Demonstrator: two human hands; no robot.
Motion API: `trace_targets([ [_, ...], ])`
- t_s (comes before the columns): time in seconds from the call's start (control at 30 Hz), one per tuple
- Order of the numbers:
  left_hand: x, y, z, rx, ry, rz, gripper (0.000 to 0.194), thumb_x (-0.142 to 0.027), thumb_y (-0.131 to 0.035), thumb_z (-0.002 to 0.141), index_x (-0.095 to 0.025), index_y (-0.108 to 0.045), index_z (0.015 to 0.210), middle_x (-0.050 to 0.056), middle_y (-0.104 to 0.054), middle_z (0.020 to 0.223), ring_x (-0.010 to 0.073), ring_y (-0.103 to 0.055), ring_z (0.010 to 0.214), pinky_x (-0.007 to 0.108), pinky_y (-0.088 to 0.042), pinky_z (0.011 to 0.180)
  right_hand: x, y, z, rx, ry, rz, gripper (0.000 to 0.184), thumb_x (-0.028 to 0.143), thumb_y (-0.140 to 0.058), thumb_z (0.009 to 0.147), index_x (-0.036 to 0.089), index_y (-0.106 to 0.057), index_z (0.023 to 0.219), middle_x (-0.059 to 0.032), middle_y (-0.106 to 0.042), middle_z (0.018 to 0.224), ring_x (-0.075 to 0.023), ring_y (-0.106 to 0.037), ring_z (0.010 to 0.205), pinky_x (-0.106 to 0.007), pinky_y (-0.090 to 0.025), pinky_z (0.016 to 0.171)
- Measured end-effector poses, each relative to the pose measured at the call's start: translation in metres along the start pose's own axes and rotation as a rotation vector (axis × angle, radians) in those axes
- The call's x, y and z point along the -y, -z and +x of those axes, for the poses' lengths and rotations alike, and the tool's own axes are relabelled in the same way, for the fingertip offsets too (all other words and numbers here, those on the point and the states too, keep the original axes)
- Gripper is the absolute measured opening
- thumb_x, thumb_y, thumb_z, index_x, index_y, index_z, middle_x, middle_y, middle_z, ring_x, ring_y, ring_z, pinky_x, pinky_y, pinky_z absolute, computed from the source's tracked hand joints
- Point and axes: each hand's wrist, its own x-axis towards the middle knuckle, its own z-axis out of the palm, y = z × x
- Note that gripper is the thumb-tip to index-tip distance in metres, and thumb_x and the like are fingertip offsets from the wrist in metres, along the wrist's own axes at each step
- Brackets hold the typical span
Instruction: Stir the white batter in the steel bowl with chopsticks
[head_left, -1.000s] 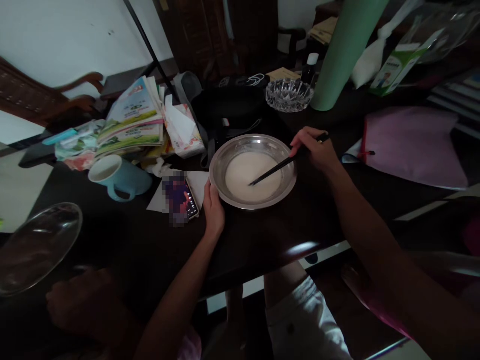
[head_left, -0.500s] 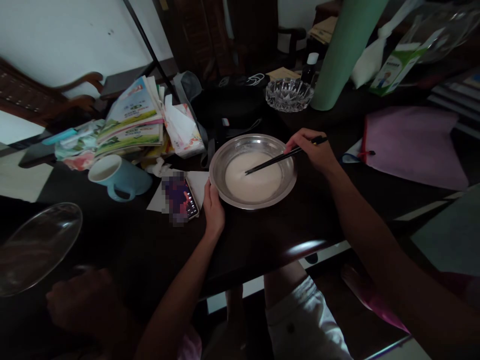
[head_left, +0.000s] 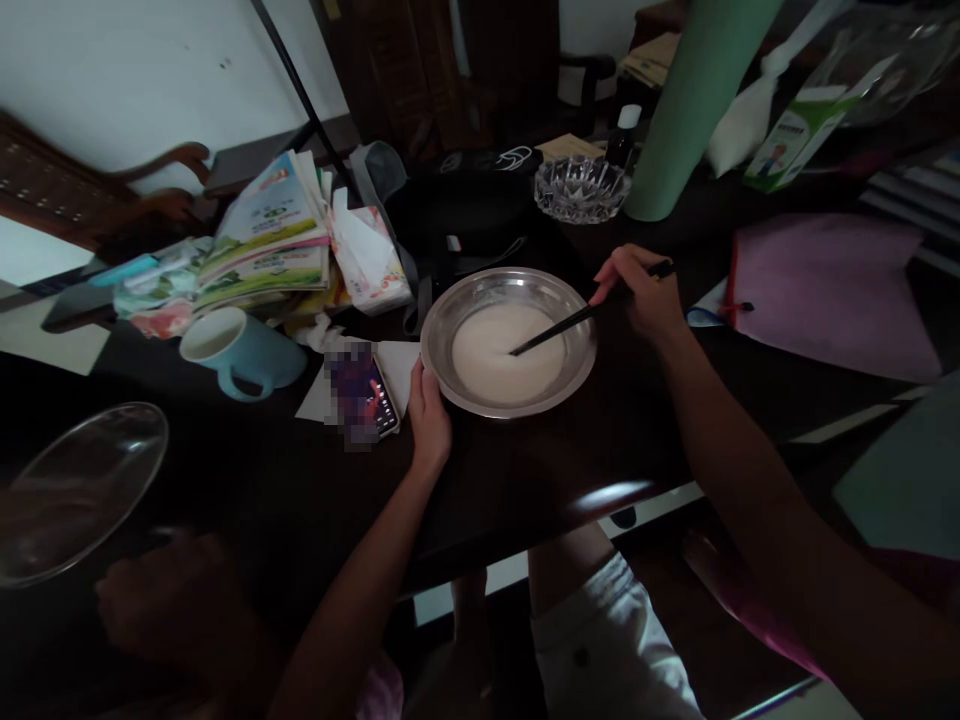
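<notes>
A wide metal bowl [head_left: 582, 348] with a milky white liquid [head_left: 502, 372] in it stands on the dark table. My left hand [head_left: 430, 418] holds the bowl's rim at the left side, its thumb out of clear sight. In my right hand [head_left: 643, 292], beyond the bowl's right edge, is a pair of dark chopsticks [head_left: 553, 330]. They slant down to the left over the rim, and their tips are in the liquid near the bowl's middle. Beside my left hand a phone [head_left: 384, 408] lies on white paper [head_left: 396, 362].
A blue mug [head_left: 274, 352], stacked booklets [head_left: 262, 265] and a tissue pack [head_left: 367, 265] stand left. Behind the bowl are a glass ashtray [head_left: 581, 195] and a green cylinder [head_left: 675, 140]. A pink cloth [head_left: 832, 290] lies right. Another person's hand [head_left: 169, 595] is near a clear lid [head_left: 97, 490].
My right hand has moved slightly right and up, and the chopstick tips have shifted to the right through the liquid. My left hand still holds the rim.
</notes>
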Motion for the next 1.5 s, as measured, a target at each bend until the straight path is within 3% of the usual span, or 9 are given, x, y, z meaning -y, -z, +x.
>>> trace_targets([
  [0.17,-0.0002,-0.0002,0.0003,-0.002,-0.002,0.007,0.05,-0.056,-0.044,0.096,-0.021,-0.064,0.124,0.009,-0.066,0.13,0.022,-0.057,0.127,0.036,-0.039,0.113,0.001,-0.0014,-0.0025,0.17,-0.016,-0.01,0.037,0.055,-0.065,0.086,0.021,-0.071,0.072,-0.0009,-0.07,0.062,-0.0146,-0.066,0.061,-0.031,-0.051,0.068],
  [0.23,-0.0018,-0.0006,0.0,-0.003,-0.002,0.012,0.05,-0.057,-0.044,0.096,-0.02,-0.065,0.123,0.009,-0.066,0.13,0.0223,-0.058,0.126,0.036,-0.039,0.113,0.0008,-0.0008,-0.0018,0.142,-0.007,-0.048,0.036,0.054,-0.065,0.086,0.022,-0.071,0.073,-0.0008,-0.071,0.066,-0.0146,-0.067,0.065,-0.03,-0.051,0.07],
  [0.37,-0.0046,-0.0009,-0.0007,-0.006,0.0,0.004,0.049,-0.056,-0.045,0.096,-0.02,-0.065,0.123,0.009,-0.066,0.13,0.0225,-0.058,0.126,0.038,-0.039,0.113,-0.0024,0.0026,0.0011,0.0,0.025,-0.014,0.038,0.051,-0.059,0.091,0.022,-0.07,0.069,0.0015,-0.066,0.055,-0.0124,-0.061,0.053,-0.03,-0.049,0.064],
  [0.57,-0.0034,-0.0004,-0.0005,-0.01,-0.001,0.007,0.047,-0.054,-0.045,0.096,-0.02,-0.065,0.122,0.009,-0.066,0.131,0.0222,-0.057,0.127,0.037,-0.039,0.114,0.0008,0.0006,-0.001,0.174,0.021,-0.076,0.034,0.054,-0.064,0.087,0.023,-0.073,0.074,-0.0005,-0.072,0.066,-0.015,-0.067,0.066,-0.031,-0.053,0.071],
  [0.73,-0.0025,-0.0004,-0.0004,-0.007,0.001,0.002,0.045,-0.052,-0.045,0.097,-0.021,-0.065,0.122,0.008,-0.067,0.13,0.0216,-0.057,0.127,0.036,-0.039,0.114,-0.0012,0.0042,0.0015,0.006,0.055,-0.033,0.041,0.057,-0.058,0.089,0.023,-0.07,0.071,0.0015,-0.066,0.055,-0.0132,-0.063,0.054,-0.031,-0.053,0.066],
  [0.93,-0.0005,-0.0004,0.0002,-0.011,0.022,-0.004,0.048,-0.053,-0.044,0.096,-0.018,-0.063,0.125,0.01,-0.064,0.135,0.0225,-0.055,0.129,0.038,-0.037,0.115,0.0002,0.0012,-0.0011,0.207,0.019,-0.063,0.038,0.058,-0.064,0.085,0.022,-0.073,0.075,-0.0003,-0.073,0.065,-0.0157,-0.068,0.066,-0.031,-0.055,0.07],
  [1.1,-0.0018,-0.0003,0.0005,-0.014,0.001,0.012,0.05,-0.054,-0.045,0.096,-0.017,-0.064,0.123,0.011,-0.066,0.131,0.0226,-0.057,0.126,0.037,-0.038,0.114,-0.0018,0.0025,0.0008,0.059,0.012,-0.037,0.042,0.061,-0.061,0.086,0.023,-0.071,0.071,0.0003,-0.069,0.059,-0.0141,-0.065,0.058,-0.03,-0.053,0.064],
  [1.3,-0.0037,0.0002,0.0,0.003,0.007,0.01,0.049,-0.052,-0.044,0.097,-0.019,-0.063,0.126,0.009,-0.064,0.135,0.0218,-0.055,0.13,0.036,-0.037,0.115,0.0027,0.0002,-0.0023,0.198,-0.008,-0.048,0.038,0.057,-0.065,0.085,0.022,-0.073,0.075,-0.0009,-0.072,0.065,-0.0151,-0.068,0.065,-0.031,-0.053,0.069],
  [1.5,-0.0033,-0.0002,0.001,-0.006,0.016,0.03,0.05,-0.054,-0.044,0.096,-0.018,-0.063,0.126,0.009,-0.065,0.134,0.0218,-0.056,0.129,0.036,-0.037,0.115,-0.0011,0.0028,0.0004,0.068,0.014,0.023,0.038,0.052,-0.06,0.091,0.021,-0.07,0.071,0.0012,-0.066,0.055,-0.0119,-0.062,0.054,-0.03,-0.05,0.067],
])
